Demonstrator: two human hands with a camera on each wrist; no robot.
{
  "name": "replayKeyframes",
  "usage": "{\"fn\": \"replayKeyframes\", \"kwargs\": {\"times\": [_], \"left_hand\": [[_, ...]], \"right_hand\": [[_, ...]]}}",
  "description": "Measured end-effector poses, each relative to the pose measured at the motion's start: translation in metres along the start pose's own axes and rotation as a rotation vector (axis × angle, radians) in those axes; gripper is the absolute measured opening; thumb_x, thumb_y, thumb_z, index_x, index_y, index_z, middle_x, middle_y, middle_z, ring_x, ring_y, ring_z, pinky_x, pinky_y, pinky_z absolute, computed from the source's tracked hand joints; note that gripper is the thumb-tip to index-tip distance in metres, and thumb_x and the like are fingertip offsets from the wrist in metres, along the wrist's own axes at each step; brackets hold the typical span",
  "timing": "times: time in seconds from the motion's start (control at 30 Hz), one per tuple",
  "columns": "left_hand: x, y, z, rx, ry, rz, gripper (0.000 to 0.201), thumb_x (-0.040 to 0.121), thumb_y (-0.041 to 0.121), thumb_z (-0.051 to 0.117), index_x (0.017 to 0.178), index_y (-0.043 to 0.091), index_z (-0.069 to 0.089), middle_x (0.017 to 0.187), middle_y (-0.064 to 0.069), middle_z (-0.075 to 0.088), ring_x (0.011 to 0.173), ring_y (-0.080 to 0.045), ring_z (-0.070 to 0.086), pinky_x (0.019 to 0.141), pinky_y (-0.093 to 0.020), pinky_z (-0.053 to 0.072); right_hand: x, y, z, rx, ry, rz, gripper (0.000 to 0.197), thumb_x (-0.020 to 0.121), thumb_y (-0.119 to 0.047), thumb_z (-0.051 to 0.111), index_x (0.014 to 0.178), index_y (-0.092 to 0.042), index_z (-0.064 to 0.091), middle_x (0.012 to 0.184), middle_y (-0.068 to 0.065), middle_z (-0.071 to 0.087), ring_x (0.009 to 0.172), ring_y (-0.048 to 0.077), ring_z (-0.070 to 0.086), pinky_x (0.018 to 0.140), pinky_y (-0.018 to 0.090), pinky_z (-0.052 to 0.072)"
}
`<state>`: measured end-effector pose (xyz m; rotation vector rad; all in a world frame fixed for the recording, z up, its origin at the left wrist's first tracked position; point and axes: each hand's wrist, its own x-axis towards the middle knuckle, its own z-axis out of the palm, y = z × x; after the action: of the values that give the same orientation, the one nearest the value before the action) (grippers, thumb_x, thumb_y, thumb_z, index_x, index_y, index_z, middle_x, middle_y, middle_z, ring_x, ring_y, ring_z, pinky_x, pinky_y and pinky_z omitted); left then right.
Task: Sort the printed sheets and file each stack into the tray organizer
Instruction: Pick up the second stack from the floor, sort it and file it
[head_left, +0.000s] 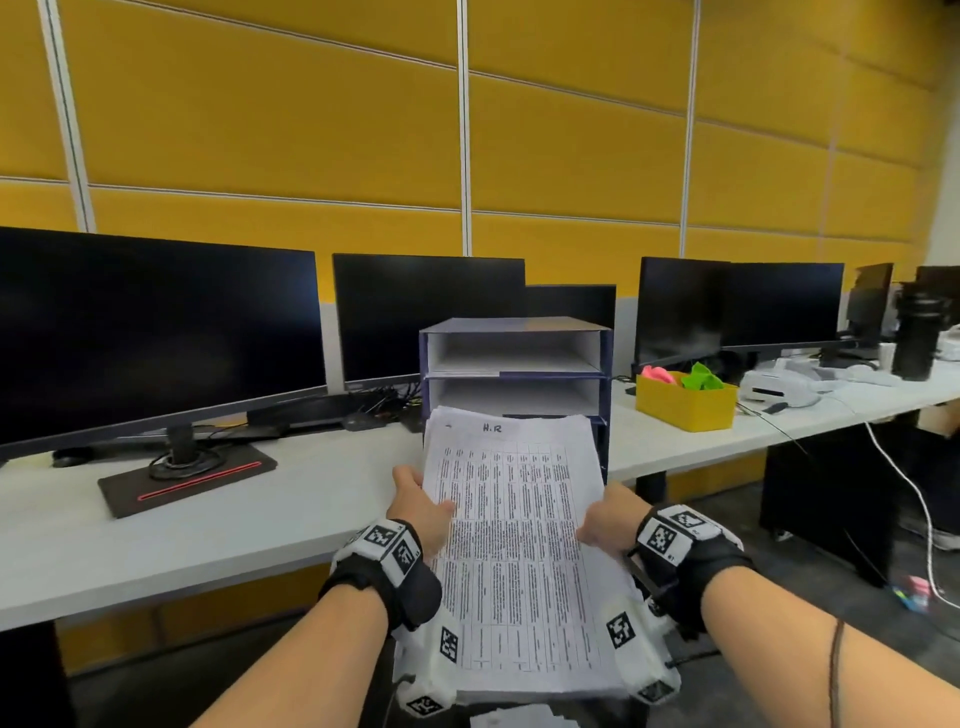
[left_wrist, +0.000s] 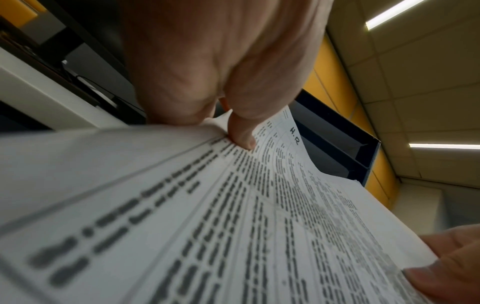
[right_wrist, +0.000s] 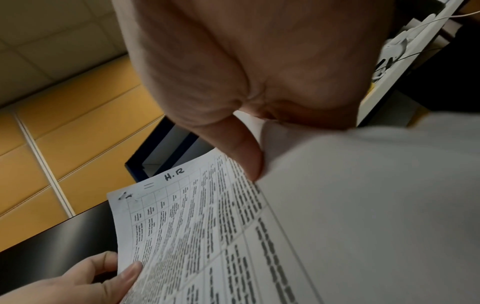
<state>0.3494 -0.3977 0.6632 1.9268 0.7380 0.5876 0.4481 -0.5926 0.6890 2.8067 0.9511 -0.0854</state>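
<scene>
A stack of printed sheets (head_left: 519, 545) with a table and handwritten "H.R" on top is held flat in front of me. My left hand (head_left: 423, 506) pinches its left edge, thumb on top. My right hand (head_left: 605, 519) pinches the right edge the same way. The stack's far end points at the blue tray organizer (head_left: 605, 358) on the white desk, level with a lower shelf. The top shelf holds a thin layer of paper; the middle one looks bare. The left wrist view has the thumb (left_wrist: 241, 133) on the sheets (left_wrist: 259, 226); the right wrist view has the thumb (right_wrist: 241, 150) pressing the sheets (right_wrist: 207, 226).
Dark monitors (head_left: 156, 322) line the back of the white desk (head_left: 260, 514) on both sides of the organizer. A yellow box (head_left: 685, 402) with pink and green items stands to the right, with white devices and cables beyond. More paper lies below the stack at the bottom edge.
</scene>
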Motion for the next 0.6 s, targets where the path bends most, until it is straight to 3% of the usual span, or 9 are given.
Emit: {"fn": "replayKeyframes", "kwargs": {"times": [0.1,0.17,0.23,0.3,0.37,0.4,0.43,0.53,0.6], "left_hand": [[0.0,-0.004,0.004,0.02,-0.015,-0.009,0.036,0.091,0.008,0.059,0.102,0.018,0.026,0.089,-0.007,0.054,0.084,-0.032,0.062,0.082,-0.047,0.056],[-0.002,-0.009,0.005,0.047,-0.045,-0.035,0.037,0.091,0.008,0.059,0.104,0.017,0.025,0.096,-0.01,0.056,0.087,-0.032,0.063,0.083,-0.046,0.055],[-0.003,-0.012,0.005,0.054,-0.056,-0.053,0.037,0.092,0.008,0.058,0.105,0.017,0.025,0.1,-0.012,0.056,0.085,-0.03,0.061,0.082,-0.043,0.055],[-0.002,-0.013,0.004,0.05,-0.04,-0.042,0.037,0.092,0.008,0.058,0.103,0.017,0.024,0.098,-0.013,0.055,0.08,-0.028,0.059,0.08,-0.042,0.055],[0.001,-0.009,0.003,0.069,-0.021,-0.005,0.036,0.092,0.01,0.058,0.101,0.018,0.024,0.095,-0.012,0.054,0.076,-0.027,0.057,0.077,-0.041,0.053],[0.002,-0.005,0.002,0.085,-0.016,0.02,0.035,0.092,0.012,0.058,0.102,0.019,0.025,0.093,-0.012,0.054,0.073,-0.026,0.055,0.073,-0.039,0.052],[0.004,-0.001,0.001,0.1,-0.02,0.039,0.034,0.093,0.012,0.058,0.104,0.02,0.027,0.092,-0.011,0.054,0.071,-0.025,0.054,0.068,-0.036,0.05],[0.012,0.01,0.0,0.155,-0.105,0.065,0.041,0.094,0.011,0.058,0.124,0.022,0.034,0.099,-0.01,0.055,0.076,-0.023,0.056,0.065,-0.03,0.047],[0.017,0.014,0.001,0.222,-0.181,0.08,0.056,0.094,0.011,0.059,0.141,0.022,0.029,0.117,-0.012,0.055,0.092,-0.025,0.058,0.077,-0.03,0.048]], "right_hand": [[-0.002,-0.001,0.002,-0.03,-0.06,0.033,0.013,0.1,-0.007,0.034,0.097,-0.011,0.046,0.076,0.009,0.047,0.103,0.03,0.054,0.067,0.025,0.029],[0.001,-0.003,0.006,-0.137,-0.119,-0.046,0.026,0.1,-0.011,0.03,0.102,-0.009,0.055,0.078,0.01,0.049,0.112,0.034,0.054,0.056,0.022,0.023],[0.001,-0.004,0.007,-0.181,-0.111,-0.069,0.03,0.1,-0.009,0.031,0.114,-0.005,0.057,0.086,0.013,0.053,0.113,0.035,0.053,0.053,0.021,0.018],[-0.005,-0.005,0.005,-0.232,-0.132,-0.062,0.032,0.099,-0.004,0.036,0.125,-0.004,0.054,0.114,0.018,0.058,0.107,0.033,0.055,0.051,0.02,0.016],[-0.001,-0.003,0.0,-0.189,-0.149,-0.075,0.033,0.095,-0.006,0.046,0.126,-0.002,0.054,0.126,0.018,0.056,0.083,0.021,0.053,0.05,0.017,0.022],[0.001,0.0,-0.004,-0.226,-0.085,-0.094,0.035,0.091,-0.008,0.052,0.125,0.0,0.054,0.126,0.02,0.057,0.072,0.016,0.049,0.051,0.016,0.029],[-0.003,0.002,-0.01,-0.097,-0.067,-0.058,0.036,0.09,-0.01,0.054,0.124,0.001,0.055,0.127,0.02,0.057,0.069,0.014,0.049,0.057,0.016,0.036],[0.003,0.01,-0.014,0.178,-0.016,0.078,0.034,0.097,-0.013,0.044,0.128,-0.003,0.055,0.124,0.018,0.057,0.104,0.027,0.056,0.087,0.025,0.042],[0.006,0.014,-0.013,0.31,-0.008,0.106,0.035,0.097,-0.014,0.045,0.127,-0.001,0.055,0.115,0.017,0.059,0.104,0.028,0.056,0.087,0.026,0.044]]}}
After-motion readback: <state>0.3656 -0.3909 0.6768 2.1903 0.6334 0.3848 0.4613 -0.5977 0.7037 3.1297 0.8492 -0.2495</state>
